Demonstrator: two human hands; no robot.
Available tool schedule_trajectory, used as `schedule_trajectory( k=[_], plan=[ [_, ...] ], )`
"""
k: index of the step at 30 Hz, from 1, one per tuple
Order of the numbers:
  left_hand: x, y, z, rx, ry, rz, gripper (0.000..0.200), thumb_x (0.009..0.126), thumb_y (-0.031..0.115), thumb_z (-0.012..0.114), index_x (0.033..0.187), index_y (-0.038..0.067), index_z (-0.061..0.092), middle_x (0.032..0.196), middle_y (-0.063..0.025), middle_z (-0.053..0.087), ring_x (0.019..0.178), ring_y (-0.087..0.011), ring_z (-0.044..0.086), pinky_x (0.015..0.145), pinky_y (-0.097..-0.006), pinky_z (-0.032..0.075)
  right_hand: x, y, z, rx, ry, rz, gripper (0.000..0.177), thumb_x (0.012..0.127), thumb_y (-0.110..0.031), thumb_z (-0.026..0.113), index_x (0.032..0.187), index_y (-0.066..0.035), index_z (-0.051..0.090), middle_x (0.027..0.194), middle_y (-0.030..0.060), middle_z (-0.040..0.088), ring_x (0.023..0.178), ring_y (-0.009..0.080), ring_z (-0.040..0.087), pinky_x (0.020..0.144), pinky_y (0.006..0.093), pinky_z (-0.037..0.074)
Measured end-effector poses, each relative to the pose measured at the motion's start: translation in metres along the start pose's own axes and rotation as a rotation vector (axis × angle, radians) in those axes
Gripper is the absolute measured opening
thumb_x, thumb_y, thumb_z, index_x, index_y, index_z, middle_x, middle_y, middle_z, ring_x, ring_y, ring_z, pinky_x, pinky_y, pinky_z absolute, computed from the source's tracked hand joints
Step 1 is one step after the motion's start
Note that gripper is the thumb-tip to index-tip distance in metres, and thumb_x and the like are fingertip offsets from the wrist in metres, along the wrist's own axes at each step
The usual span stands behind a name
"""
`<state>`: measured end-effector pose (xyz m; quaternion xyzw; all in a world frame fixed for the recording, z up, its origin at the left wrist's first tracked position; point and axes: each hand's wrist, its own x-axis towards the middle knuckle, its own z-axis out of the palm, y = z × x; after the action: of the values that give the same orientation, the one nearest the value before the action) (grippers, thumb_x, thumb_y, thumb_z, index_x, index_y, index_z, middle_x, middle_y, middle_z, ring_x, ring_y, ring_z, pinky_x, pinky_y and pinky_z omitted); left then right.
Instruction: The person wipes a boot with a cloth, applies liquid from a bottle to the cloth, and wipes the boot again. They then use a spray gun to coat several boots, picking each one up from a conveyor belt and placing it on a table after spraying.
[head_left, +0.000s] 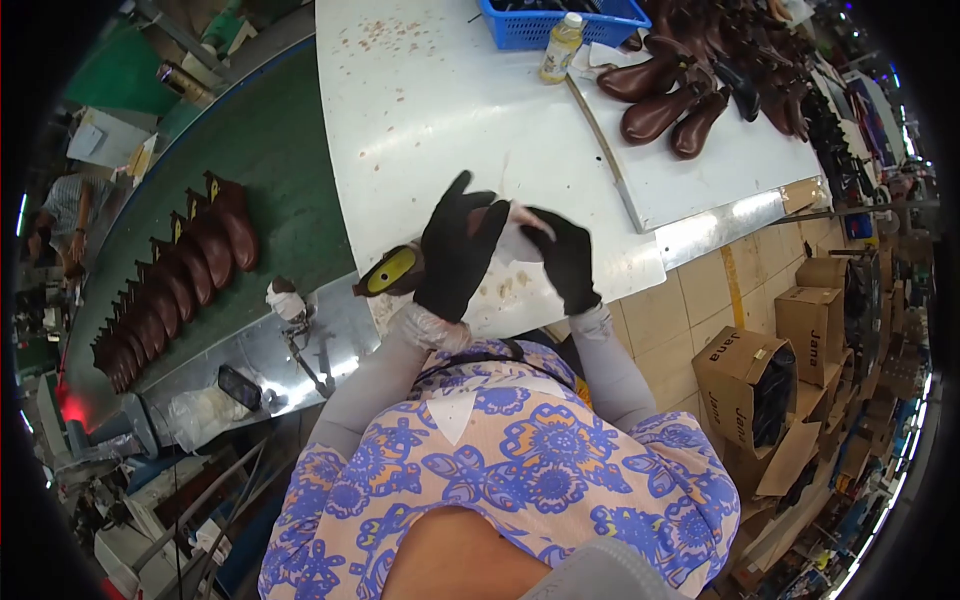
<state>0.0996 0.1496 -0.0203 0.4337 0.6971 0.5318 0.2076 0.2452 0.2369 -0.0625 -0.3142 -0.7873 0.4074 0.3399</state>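
Observation:
My left hand (455, 250), in a black glove, is wrapped over a dark brown shoe upper on a last (408, 268). The last's yellow-green top faces up at the left of that hand, and my fingers hide much of the upper. One finger sticks up and away from the others. My right hand (568, 258), also black-gloved, is closed with its fingers bent on a crumpled pale cloth or tissue (515, 243). This pale piece lies between the two hands, close against the left fingers.
To the left, a row of brown lasted uppers (190, 265) stands on a green belt (270, 150). A blue basket (520, 28), a bottle (562, 48) and more brown uppers (655, 110) are at the back of the white table (420, 130). Cardboard boxes (735, 385) stand on the right.

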Motion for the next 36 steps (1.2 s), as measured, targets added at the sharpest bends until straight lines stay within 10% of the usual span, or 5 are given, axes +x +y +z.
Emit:
schedule_trajectory(
  k=[6, 15, 26, 32, 36],
  plan=[
    [-0.003, -0.005, -0.022, 0.074, 0.173, 0.076, 0.059, 0.083, 0.021, 0.068, 0.132, -0.001, 0.042, 0.112, -0.0161, 0.061, 0.106, -0.0262, 0.058, 0.091, -0.0360, 0.045, 0.167, 0.050, -0.067, -0.270, 0.667, -0.304, 0.025, 0.090, -0.006, 0.053, 0.112, -0.004, 0.063, 0.102, 0.0143, 0.067, 0.089, 0.0209, 0.066, 0.076, 0.0293, 0.050],
    [-0.007, -0.019, -0.035, 0.113, 0.066, -0.099, 0.035, 0.084, 0.022, 0.065, 0.111, 0.001, 0.059, 0.127, -0.0198, 0.052, 0.115, -0.0332, 0.053, 0.096, -0.0403, 0.042, 0.350, 0.131, -0.035, -0.833, 0.270, -0.579, 0.029, 0.073, -0.007, 0.057, 0.102, -0.006, 0.059, 0.098, 0.0159, 0.060, 0.092, 0.0328, 0.059, 0.082, 0.0418, 0.046],
    [0.058, -0.029, -0.028, 0.237, 0.107, 0.075, 0.073, 0.075, 0.015, 0.076, 0.135, 0.000, 0.039, 0.135, -0.0169, 0.046, 0.122, -0.0280, 0.048, 0.098, -0.0390, 0.041, 0.233, 0.096, -0.020, -0.056, 0.627, -0.154, 0.034, 0.082, -0.011, 0.067, 0.112, 0.002, 0.061, 0.107, 0.0162, 0.065, 0.099, 0.0253, 0.063, 0.087, 0.0325, 0.047],
    [0.084, -0.005, -0.020, -0.001, 0.077, 0.180, 0.099, 0.064, 0.018, 0.084, 0.141, 0.001, 0.024, 0.144, -0.0178, 0.032, 0.128, -0.0272, 0.041, 0.100, -0.0370, 0.042, 0.088, 0.097, 0.033, 0.260, 0.055, 0.131, 0.056, 0.073, 0.008, 0.055, 0.128, 0.000, 0.051, 0.122, 0.0127, 0.058, 0.114, 0.0190, 0.054, 0.101, 0.0293, 0.039],
    [0.070, 0.019, -0.023, 0.244, -0.079, 0.320, 0.082, 0.068, 0.019, 0.082, 0.134, -0.002, 0.038, 0.128, -0.0179, 0.051, 0.114, -0.0270, 0.055, 0.095, -0.0352, 0.045, 0.049, 0.022, 0.027, 0.627, -0.194, 0.299, 0.056, 0.078, -0.002, 0.064, 0.131, -0.001, 0.046, 0.122, 0.0109, 0.056, 0.114, 0.0183, 0.052, 0.098, 0.0296, 0.041]
  ],
)
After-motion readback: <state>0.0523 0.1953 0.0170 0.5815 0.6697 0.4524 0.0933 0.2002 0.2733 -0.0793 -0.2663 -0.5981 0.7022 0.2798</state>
